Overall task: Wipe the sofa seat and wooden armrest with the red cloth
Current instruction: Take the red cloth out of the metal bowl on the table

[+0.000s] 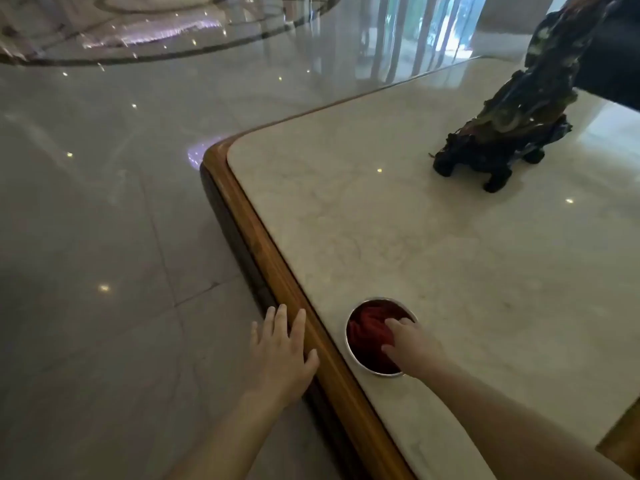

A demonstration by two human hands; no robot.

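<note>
The red cloth lies bunched inside a round metal bowl on a white marble tabletop. My right hand reaches into the bowl, fingers curled down on the cloth. Whether the cloth is gripped or only touched I cannot tell. My left hand rests flat, fingers spread, on the table's wooden edge. No sofa seat or armrest is in view.
A dark, rough sculpture stands on the tabletop at the far right. Glossy tiled floor spreads to the left. A round glass-like table edge shows at the top left. Another wooden piece sits at the lower right.
</note>
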